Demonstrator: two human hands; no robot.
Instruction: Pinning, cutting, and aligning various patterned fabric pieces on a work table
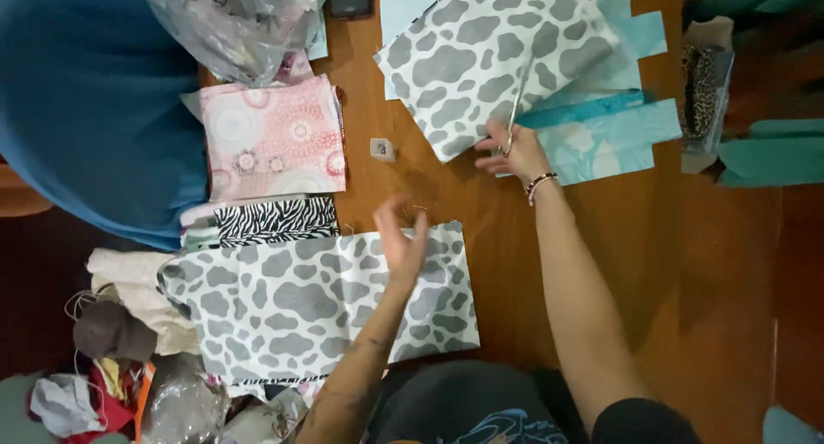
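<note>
The left hand (402,238) hovers over the top edge of the near cow-print fabric (318,302), fingers raised and pinched; something thin may sit between them, but it is too small to tell. Right of it, the right hand (513,152) grips scissors (518,101), whose long axis runs up and slightly right, blades lying on the far cow-print piece (481,58). The handles are hidden in the fist. Both pieces rest on the wooden table (687,264).
</note>
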